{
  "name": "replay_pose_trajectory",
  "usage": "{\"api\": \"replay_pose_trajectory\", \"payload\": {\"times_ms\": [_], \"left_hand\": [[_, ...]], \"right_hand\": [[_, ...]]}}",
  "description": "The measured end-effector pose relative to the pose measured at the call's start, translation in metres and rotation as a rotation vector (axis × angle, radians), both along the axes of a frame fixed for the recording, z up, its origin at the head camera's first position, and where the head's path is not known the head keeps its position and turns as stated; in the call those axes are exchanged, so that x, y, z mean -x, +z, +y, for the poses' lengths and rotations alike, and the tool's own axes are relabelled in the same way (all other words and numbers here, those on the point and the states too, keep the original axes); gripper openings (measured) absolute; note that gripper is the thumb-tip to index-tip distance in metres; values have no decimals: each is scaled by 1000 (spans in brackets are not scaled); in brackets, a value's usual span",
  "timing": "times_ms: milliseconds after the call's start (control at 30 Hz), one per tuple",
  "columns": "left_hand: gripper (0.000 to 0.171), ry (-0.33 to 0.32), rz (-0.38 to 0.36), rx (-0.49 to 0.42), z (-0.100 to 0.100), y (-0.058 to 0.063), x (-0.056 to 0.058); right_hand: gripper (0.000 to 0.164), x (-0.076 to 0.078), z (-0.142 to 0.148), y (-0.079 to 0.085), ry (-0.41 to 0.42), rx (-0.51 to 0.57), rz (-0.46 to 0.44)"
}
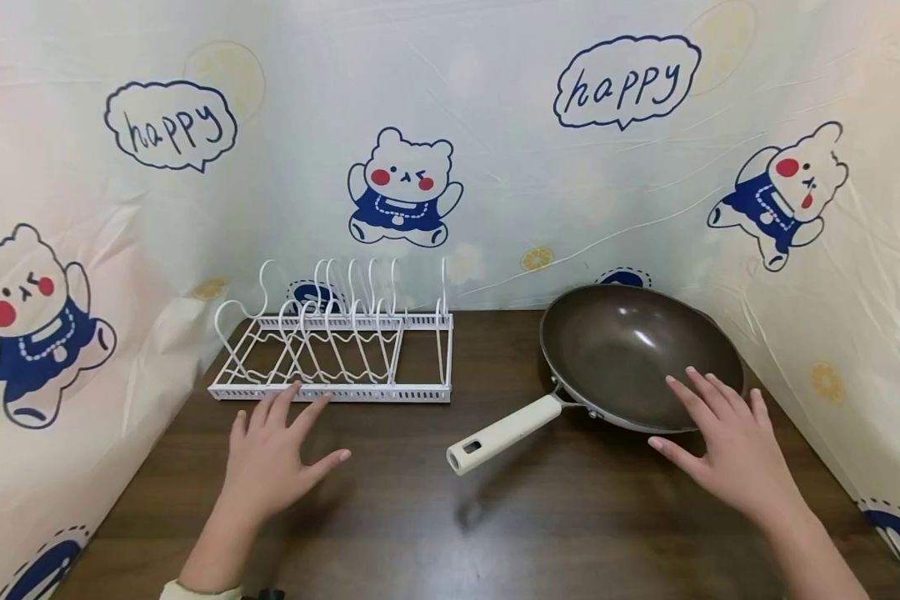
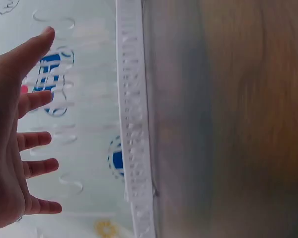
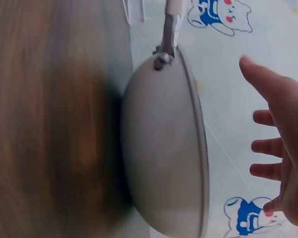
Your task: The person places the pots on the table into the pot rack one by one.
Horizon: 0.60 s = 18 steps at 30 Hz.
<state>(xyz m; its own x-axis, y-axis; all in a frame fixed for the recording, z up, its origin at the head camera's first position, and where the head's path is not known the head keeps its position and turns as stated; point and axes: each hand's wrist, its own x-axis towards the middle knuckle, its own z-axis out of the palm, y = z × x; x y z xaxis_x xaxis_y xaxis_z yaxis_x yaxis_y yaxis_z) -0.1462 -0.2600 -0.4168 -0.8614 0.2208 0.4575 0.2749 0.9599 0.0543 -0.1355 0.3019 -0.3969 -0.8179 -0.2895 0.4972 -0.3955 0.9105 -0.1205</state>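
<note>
Left hand (image 1: 270, 462) and right hand (image 1: 735, 458) empty, fingers spread wide, left nearest the rack (image 1: 412, 393), right by near-right side of the pan (image 1: 622, 358), which sits right of rack, handle (image 1: 508, 432) slanting leftward and nearward between hands.

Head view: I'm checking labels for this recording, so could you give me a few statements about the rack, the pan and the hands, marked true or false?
1. The white rack stands on the table, left of the pan. True.
2. The pan lies upside down. False: its dark inside faces up.
3. The left hand and the right hand both have their fingers spread. True.
4. The pan's handle is cream-coloured. True.
5. The right hand grips the handle. False: it holds nothing and is nearer the pan's bowl.
6. The rack is black. False: it is white.
</note>
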Motion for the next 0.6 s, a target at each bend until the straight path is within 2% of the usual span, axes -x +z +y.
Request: {"api": "replay_pose_trajectory", "payload": {"times_ms": [133,233,367,467,600], "left_hand": [[76,-61,20,-62,13,-4,4],[71,-106,24,-132,22,-4,7],[65,-179,9,-235,33,-3,11],[60,-223,-48,-329,41,-3,14],[51,-257,-173,-470,53,2,17]], "right_hand": [[75,2,-9,-3,56,41,118],[75,3,-17,-6,80,69,197],[75,4,-25,-9,79,119,242],[66,5,-30,-11,85,159,240],[51,7,-37,-12,85,223,209]]}}
